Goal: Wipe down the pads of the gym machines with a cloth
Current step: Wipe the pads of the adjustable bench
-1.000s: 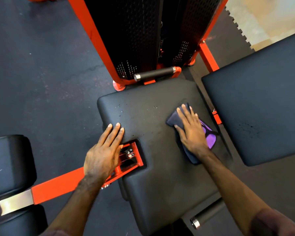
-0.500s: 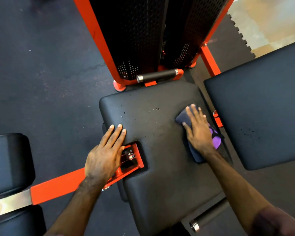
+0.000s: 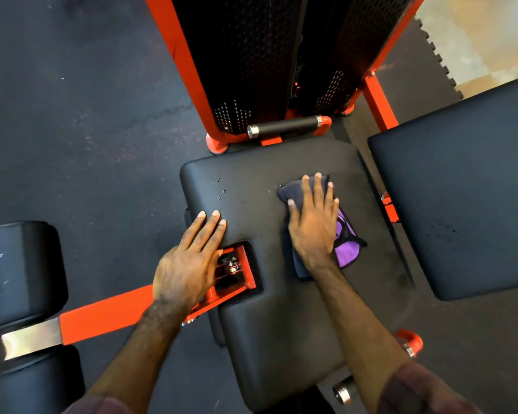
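Note:
A black seat pad (image 3: 281, 318) of an orange-framed machine fills the middle of the view, with small droplets near its far left corner. My right hand (image 3: 313, 225) lies flat, fingers spread, pressing a dark blue and purple cloth (image 3: 346, 248) onto the pad's far right part. My left hand (image 3: 189, 264) rests flat on the pad's left edge, fingers together, partly over an orange bracket cut-out (image 3: 237, 270). It holds nothing.
A large black back pad (image 3: 461, 186) lies to the right. Black roller pads (image 3: 18, 273) on an orange arm (image 3: 102, 316) stand at the left. The perforated weight-stack housing (image 3: 266, 55) and a black handle (image 3: 284, 127) stand beyond the seat. Dark rubber floor surrounds everything.
My right hand has slid the cloth leftward across the far part of the seat pad. My left hand has stayed on the pad's left edge.

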